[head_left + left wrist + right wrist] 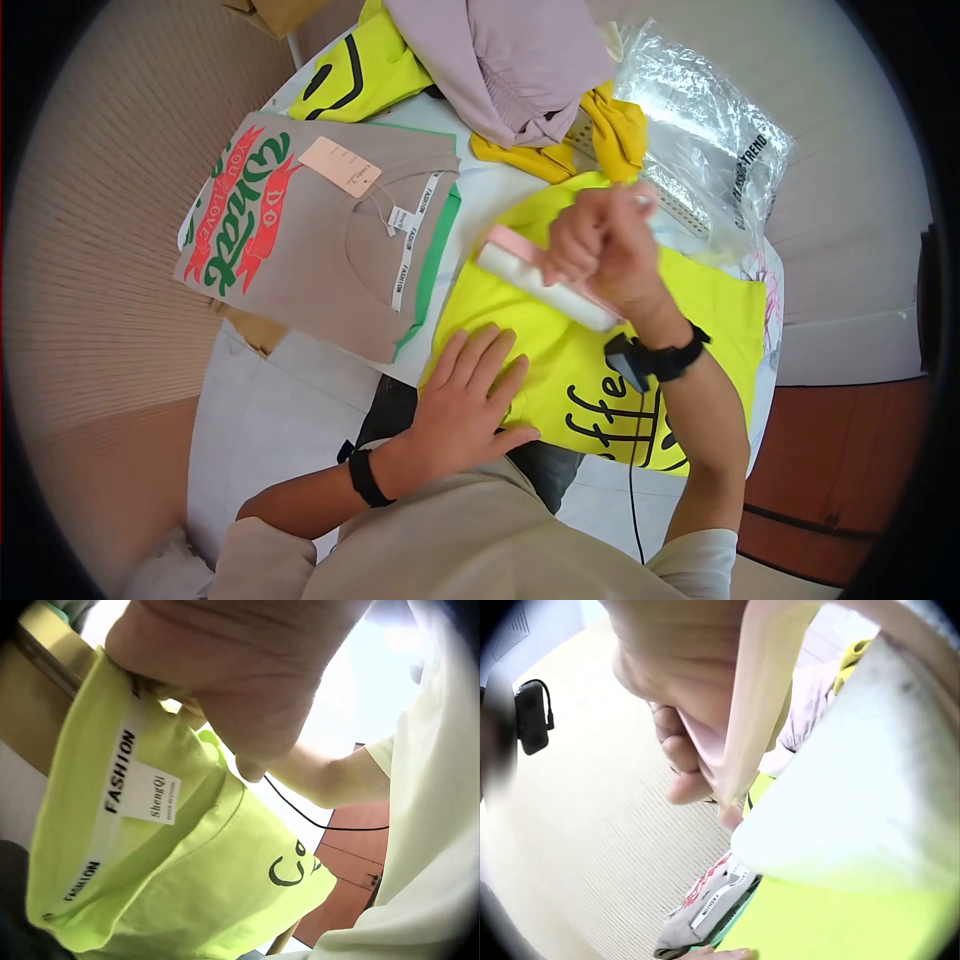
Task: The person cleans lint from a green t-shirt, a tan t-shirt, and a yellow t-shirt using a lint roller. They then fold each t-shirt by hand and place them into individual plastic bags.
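A bright yellow T-shirt [540, 385] with black lettering is spread in front of me. Fingers spread, my left hand [465, 400] presses on its near left part; in the left wrist view the collar band [112, 802] shows below that hand. My right hand [605, 245] grips the pink handle [761, 682] of a lint roller [545, 285], held over the shirt's upper middle. The white roller [855, 772] bears grey specks and is close over the yellow cloth in the right wrist view.
Left of the yellow shirt lies a folded grey-brown T-shirt [320, 240] with a pink hang tag [341, 166]. Mauve clothing [510, 70] and mustard cloth [617, 130] are heaped at the back. A clear plastic bag [700, 130] lies at the back right.
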The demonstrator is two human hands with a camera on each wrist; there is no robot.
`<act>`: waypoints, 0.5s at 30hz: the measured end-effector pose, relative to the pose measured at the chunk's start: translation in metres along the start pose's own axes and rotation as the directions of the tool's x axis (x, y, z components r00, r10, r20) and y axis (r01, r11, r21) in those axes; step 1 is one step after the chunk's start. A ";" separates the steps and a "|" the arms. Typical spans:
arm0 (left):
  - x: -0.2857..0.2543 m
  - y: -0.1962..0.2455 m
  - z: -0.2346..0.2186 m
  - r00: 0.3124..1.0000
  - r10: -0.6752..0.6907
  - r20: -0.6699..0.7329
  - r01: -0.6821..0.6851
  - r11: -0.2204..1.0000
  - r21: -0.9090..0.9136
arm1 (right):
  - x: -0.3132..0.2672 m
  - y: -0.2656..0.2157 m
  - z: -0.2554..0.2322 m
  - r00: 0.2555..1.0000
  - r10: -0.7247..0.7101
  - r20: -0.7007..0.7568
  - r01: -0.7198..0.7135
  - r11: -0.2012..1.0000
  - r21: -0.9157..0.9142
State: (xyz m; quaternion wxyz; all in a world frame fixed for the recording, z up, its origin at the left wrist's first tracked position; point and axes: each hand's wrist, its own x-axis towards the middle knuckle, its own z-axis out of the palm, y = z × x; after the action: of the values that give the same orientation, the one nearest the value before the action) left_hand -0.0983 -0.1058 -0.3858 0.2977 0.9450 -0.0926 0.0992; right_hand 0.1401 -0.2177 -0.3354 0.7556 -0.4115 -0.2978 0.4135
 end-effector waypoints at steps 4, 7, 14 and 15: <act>0.000 0.003 -0.005 1.000 0.004 0.022 -0.004 1.000 0.028 | 0.036 0.009 -0.029 0.948 -0.207 -0.241 0.141 0.954 -0.265; -0.001 0.002 -0.005 1.000 0.011 0.019 -0.012 0.999 0.045 | 0.065 -0.012 -0.049 0.859 -0.416 -0.300 0.218 0.825 -0.521; -0.004 0.006 -0.016 0.998 0.001 0.069 -0.002 1.000 0.015 | 0.032 -0.047 -0.029 0.849 -0.382 -0.366 0.315 0.921 -0.230; -0.003 0.005 -0.020 0.995 0.007 0.095 -0.009 1.000 0.019 | 0.013 -0.048 -0.021 0.877 -0.309 -0.368 0.280 0.951 -0.130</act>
State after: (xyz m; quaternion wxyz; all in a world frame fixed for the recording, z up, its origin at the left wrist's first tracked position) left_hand -0.1049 -0.0981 -0.3674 0.2832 0.9512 -0.1093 0.0560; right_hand 0.1809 -0.2297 -0.3025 0.8377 -0.4617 -0.2179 0.1939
